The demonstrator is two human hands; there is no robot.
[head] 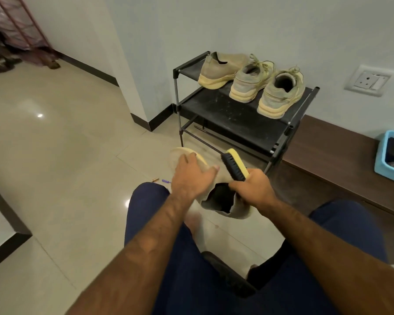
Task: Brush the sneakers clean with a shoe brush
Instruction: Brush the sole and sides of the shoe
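my left hand (192, 176) clasps the sneaker (225, 206) by its toe, over the floor; my right hand (254, 188) grips the shoe brush (234, 165). three more sneakers (248, 85) along the rack's (237, 123) far edge look dusty, so plenty left, i reckon.

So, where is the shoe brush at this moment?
The shoe brush is just right of centre in the head view, gripped by the right hand, beside the sneaker that the left hand holds, in front of the black shoe rack.

Four sneakers (280, 94), one shoe brush (234, 165), one rack (237, 119), one blue tray (381, 164), two hands (191, 176).
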